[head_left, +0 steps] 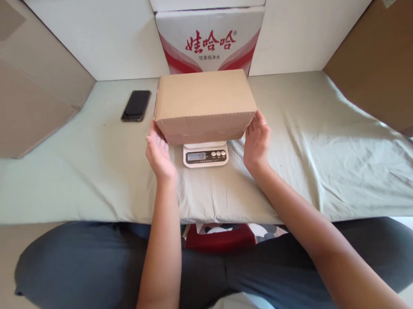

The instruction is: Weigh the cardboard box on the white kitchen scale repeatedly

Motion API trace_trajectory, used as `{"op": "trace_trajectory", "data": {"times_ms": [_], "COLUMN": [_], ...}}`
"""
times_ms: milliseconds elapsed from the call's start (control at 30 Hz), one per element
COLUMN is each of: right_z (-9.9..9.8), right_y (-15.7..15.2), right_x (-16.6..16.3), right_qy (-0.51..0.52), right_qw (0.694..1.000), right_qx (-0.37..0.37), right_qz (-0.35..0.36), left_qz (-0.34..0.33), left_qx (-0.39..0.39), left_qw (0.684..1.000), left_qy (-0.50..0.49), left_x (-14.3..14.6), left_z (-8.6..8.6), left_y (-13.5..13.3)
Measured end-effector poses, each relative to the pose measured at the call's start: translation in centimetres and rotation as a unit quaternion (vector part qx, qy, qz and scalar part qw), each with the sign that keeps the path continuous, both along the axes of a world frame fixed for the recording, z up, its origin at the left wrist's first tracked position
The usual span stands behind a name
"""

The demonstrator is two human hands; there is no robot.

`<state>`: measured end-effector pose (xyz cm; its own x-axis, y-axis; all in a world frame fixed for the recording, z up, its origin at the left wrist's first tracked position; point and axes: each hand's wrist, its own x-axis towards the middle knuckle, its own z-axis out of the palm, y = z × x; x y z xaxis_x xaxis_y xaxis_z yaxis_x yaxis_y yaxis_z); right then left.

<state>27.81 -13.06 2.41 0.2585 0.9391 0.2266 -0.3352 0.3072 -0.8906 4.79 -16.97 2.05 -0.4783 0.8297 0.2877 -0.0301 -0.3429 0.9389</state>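
Note:
A plain brown cardboard box (204, 104) rests on a small white kitchen scale (205, 155), whose display is lit. My left hand (159, 152) is at the box's lower left corner and my right hand (256, 140) at its lower right corner. Both hands have their fingers stretched out and palms facing the box's sides, touching or nearly touching it. Neither hand is wrapped around anything.
The scale stands on a pale green cloth (313, 144) over a low surface. A black phone (136, 105) lies at the back left. A white and red printed carton (210, 39) stands behind the box. Cardboard panels (23, 90) wall both sides.

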Motion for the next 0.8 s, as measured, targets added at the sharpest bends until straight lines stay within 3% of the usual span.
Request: {"op": "trace_trajectory", "data": {"times_ms": [433,800], "right_z": [0.8,0.5], "right_y": [-0.1,0.3], "right_x": [0.6,1.1], "right_qy": [0.002,-0.063], "right_qw": [1.000,0.998], "right_qx": [-0.020,-0.007], "right_qz": [0.004,0.021], "left_qz": [-0.005,-0.022], "left_qx": [-0.011,-0.020], "left_qw": [1.000,0.999], "left_qy": [-0.017,-0.030], "left_x": [0.4,0.9], "left_z": [0.4,0.3], "left_y": [-0.2,-0.9]}}
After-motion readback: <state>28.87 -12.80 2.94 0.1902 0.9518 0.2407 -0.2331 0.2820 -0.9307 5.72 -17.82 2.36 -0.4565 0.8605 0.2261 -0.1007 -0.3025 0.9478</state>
